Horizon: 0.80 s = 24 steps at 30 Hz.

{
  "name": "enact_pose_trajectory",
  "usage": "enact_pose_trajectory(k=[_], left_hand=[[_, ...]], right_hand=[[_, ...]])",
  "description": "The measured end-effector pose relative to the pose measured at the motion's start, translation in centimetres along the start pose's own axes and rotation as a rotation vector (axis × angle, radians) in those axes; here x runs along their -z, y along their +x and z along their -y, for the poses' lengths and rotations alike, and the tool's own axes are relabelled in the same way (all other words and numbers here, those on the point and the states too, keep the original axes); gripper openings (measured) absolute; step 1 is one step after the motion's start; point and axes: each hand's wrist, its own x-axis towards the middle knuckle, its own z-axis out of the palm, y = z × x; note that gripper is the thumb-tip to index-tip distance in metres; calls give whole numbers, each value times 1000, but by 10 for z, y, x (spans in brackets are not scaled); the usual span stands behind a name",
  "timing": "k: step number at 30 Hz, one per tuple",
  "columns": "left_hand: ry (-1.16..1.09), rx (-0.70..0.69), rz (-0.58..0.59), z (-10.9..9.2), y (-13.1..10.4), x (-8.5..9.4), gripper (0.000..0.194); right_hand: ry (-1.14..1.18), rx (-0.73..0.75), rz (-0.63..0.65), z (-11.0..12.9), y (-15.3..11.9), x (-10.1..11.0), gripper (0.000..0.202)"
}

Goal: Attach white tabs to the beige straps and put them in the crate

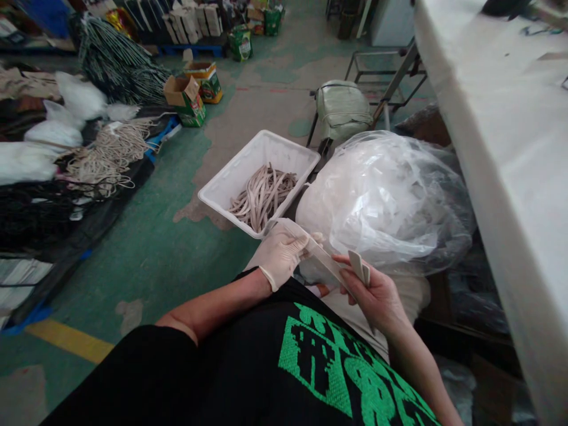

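Observation:
My left hand (278, 258), in a pale thin glove, is closed on one end of a narrow, translucent plastic strip (326, 260). The strip slants down to my right hand (375, 290), which is bare and closed around its other end. A flat off-white piece (358, 266), folded like a strap, sticks up between the thumb and fingers of the right hand. Just beyond the left hand stands a white plastic bin (222, 171) holding a heap of beige flat straps (266, 195). Whether the strip is a sleeve or a band I cannot tell.
A large clear plastic bag (386, 195) of white material bulges right of the bin. A long white-covered table (497, 148) runs along the right. Behind the bag sits a wrapped bale (342, 109). Cord bundles (110, 151) and cardboard boxes (184, 100) stand at left.

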Motion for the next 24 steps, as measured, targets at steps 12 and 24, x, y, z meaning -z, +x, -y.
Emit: enact_pose_trajectory(k=[12, 24], left_hand=[[13, 20, 87, -5, -1, 0, 35], [46, 131, 155, -10, -17, -12, 21]], right_hand=[[109, -45, 14, 2, -16, 13, 31], [187, 64, -337, -27, 10, 4, 26]])
